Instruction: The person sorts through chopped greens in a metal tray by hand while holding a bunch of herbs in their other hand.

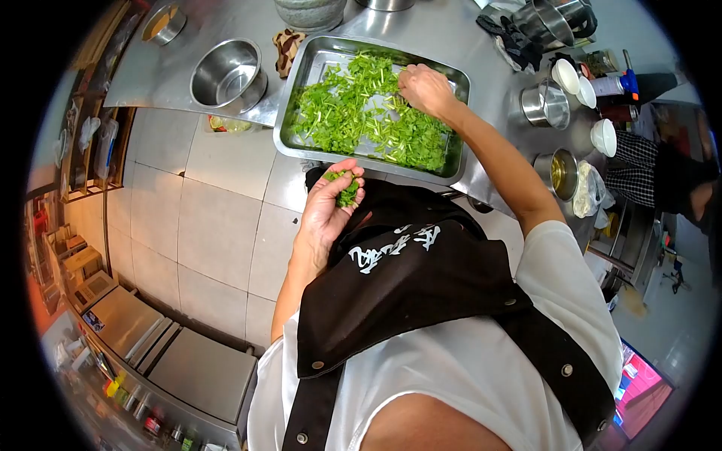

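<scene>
Being held in curled L hand (331, 204): chopped green leafy herbs (347, 194); R hand (426, 90) bunched over rect. steel tray (391, 168), pinch unclear.

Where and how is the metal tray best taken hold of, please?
I would grip the metal tray by its rim, at the middle of both short ends, coming from left and right. It is wide and shallow, with greens spread inside, so opposite holds should keep it level.
</scene>
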`<state>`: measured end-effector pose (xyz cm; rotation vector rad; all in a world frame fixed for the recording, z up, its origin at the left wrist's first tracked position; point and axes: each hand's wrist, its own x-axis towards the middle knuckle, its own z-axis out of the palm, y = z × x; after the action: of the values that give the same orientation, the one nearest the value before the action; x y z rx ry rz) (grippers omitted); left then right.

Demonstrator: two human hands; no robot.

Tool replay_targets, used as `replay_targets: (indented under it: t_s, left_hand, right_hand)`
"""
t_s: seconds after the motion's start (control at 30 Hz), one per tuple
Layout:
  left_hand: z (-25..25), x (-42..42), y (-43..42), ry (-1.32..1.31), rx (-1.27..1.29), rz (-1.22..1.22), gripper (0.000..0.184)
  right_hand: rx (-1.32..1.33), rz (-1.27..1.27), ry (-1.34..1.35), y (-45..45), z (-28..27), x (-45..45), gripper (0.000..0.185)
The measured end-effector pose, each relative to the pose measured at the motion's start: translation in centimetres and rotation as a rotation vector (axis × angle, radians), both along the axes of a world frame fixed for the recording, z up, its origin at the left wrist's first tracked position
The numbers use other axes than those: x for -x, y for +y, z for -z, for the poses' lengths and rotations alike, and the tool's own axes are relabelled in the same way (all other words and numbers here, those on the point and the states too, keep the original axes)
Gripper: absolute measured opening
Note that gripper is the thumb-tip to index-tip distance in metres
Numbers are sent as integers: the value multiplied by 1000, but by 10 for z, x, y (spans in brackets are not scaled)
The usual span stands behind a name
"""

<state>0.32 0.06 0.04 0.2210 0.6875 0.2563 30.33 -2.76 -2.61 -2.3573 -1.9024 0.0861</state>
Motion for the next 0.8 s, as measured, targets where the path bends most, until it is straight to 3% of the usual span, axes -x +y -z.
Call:
replay_targets:
  t_s: [0.2,0.3,0.6,0.7,0.8]
  left_hand:
    - [2,1,0,9,8,-12,22]
    - [5,2,0,-1,1,-10,22]
    - [2,4,0,-6,-9,-11,22]
    - [1,5,0,-5,2,-18,22]
    - [0,8,1,0,-1,-29,22]
  right_hand:
    - [22,38,2,1,-10,2,14]
    - [-81,-73,87,0,-8,4,11]
    - [-28,-228,-225,8,-2,8,10]
    - [-11,-221,-218,14,3,5,10]
    - [13,-69,14,12,-14,7,13]
